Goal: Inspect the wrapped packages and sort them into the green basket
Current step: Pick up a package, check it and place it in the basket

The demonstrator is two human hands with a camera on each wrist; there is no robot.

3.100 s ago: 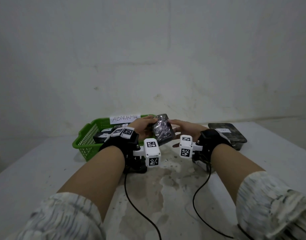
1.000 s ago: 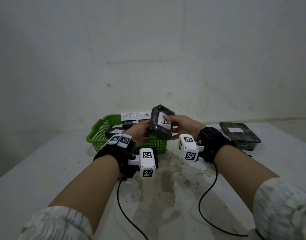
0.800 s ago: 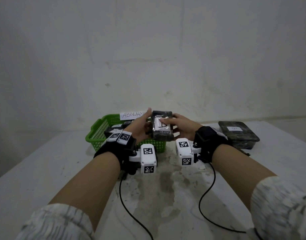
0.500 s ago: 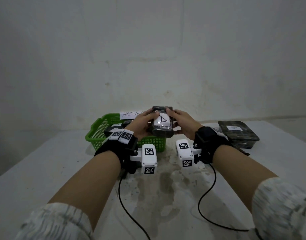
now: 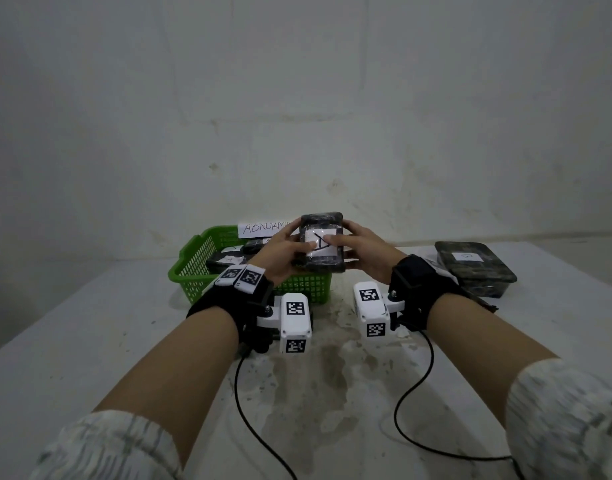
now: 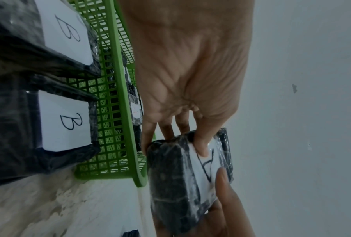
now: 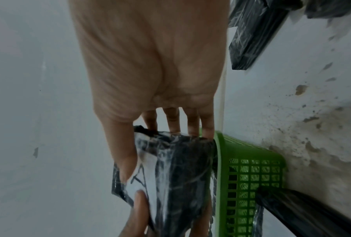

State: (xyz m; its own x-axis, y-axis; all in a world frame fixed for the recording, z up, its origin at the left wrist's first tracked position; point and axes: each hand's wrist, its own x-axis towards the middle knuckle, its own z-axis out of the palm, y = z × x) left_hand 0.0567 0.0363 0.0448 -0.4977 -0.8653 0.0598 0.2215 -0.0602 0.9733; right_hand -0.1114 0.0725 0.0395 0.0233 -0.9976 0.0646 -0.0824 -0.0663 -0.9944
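Observation:
A black plastic-wrapped package (image 5: 321, 242) with a white label marked with a triangle is held upright above the near right corner of the green basket (image 5: 207, 261). My left hand (image 5: 280, 249) grips its left side, thumb on the label, fingers behind. My right hand (image 5: 361, 249) grips its right side the same way. In the left wrist view the package (image 6: 176, 176) shows its dark side and label, next to the basket rim (image 6: 128, 112). In the right wrist view the package (image 7: 180, 173) hangs beside the basket (image 7: 251, 173). Several wrapped packages lie in the basket (image 5: 228, 259).
A paper sign (image 5: 263, 228) reading ABNORMAL stands at the basket's back rim. Another wrapped package (image 5: 476, 271) with a white label lies on the table at the right. Two packages labelled B (image 6: 65, 118) lie in the basket. Cables (image 5: 405, 403) trail across the stained table.
Both hands turned the package from tilted to upright, label facing me, and raised it slightly. It stays in front of the basket's near right corner.

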